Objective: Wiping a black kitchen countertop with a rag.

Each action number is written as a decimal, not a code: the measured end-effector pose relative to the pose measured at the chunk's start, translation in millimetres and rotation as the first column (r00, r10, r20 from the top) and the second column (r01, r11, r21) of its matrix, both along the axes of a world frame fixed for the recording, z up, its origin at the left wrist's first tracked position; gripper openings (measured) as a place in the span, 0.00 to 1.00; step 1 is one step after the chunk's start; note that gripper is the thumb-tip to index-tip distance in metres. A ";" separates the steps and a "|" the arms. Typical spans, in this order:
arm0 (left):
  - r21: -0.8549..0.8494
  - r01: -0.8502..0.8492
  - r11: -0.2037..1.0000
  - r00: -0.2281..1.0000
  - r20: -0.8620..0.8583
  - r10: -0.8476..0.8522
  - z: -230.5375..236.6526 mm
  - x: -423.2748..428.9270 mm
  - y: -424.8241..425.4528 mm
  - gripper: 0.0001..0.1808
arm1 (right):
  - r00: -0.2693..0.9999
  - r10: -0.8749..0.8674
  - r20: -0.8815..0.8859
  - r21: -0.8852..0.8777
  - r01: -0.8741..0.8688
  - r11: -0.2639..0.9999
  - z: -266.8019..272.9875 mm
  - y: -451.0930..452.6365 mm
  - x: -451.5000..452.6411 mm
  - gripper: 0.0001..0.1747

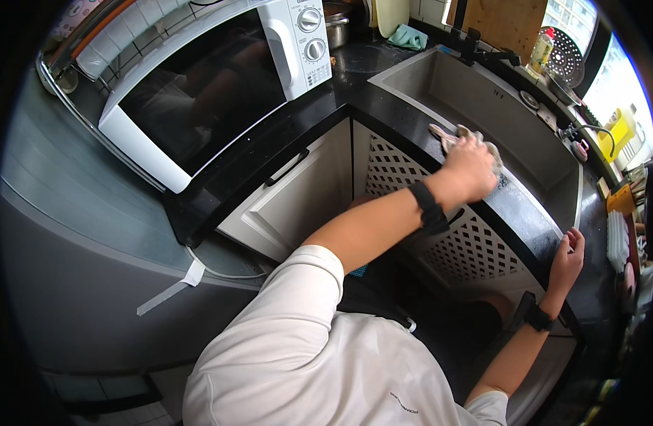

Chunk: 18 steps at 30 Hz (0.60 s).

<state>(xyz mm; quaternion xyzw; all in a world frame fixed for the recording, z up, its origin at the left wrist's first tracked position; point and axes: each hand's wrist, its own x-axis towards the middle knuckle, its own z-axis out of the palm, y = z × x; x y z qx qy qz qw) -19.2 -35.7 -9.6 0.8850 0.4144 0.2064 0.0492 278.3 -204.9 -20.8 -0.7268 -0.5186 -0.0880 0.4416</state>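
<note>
My left hand (467, 170) grips a crumpled, light patterned cloth (441, 134) and presses it on the black countertop strip (393, 112) at the front rim of the grey sink (465, 88). Wet droplets show on the strip just beyond that hand. Farther right, my right hand (567, 261) rests on the counter edge near the sink's right front corner, fingers loosely bent, with nothing seen in it. Both wrists wear black bands. The sink's bottom shows only in part.
A white microwave oven (209, 90) stands left on the counter, near a metal pot (337, 32) and a teal cloth (408, 37). A black faucet (491, 53), bottles and a perforated round strainer (563, 56) line the back. White cabinet doors (299, 197) lie below.
</note>
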 end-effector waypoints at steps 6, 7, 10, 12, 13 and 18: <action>0.135 0.221 0.966 0.958 0.157 -0.241 -20.5 90.6 -67.9 0.28 | 1.000 0.011 -0.016 -0.005 -0.011 1.000 3.2 2.5 -3.5 0.18; 0.148 0.247 0.958 0.948 0.170 -0.270 -19.3 99.4 -73.9 0.28 | 0.999 0.004 -0.036 -0.013 -0.005 1.000 3.7 1.6 -2.6 0.17; 0.116 0.284 0.952 0.937 0.178 -0.301 -11.9 100.7 -76.5 0.27 | 1.000 -0.003 -0.017 0.006 0.003 1.000 4.5 -1.2 -5.3 0.17; 0.131 0.297 0.946 0.932 0.176 -0.317 -11.7 85.9 -69.4 0.26 | 1.000 0.009 0.001 0.003 -0.009 1.000 2.3 3.3 -8.7 0.16; 0.145 0.294 0.945 0.929 0.190 -0.318 -14.0 78.8 -65.0 0.25 | 1.000 0.010 0.002 0.005 -0.010 1.000 4.8 3.8 -14.0 0.16; 0.133 0.176 0.975 0.972 0.133 -0.193 -4.9 15.9 -34.2 0.25 | 1.000 -0.016 -0.013 0.022 0.016 1.000 6.5 -1.5 -15.5 0.16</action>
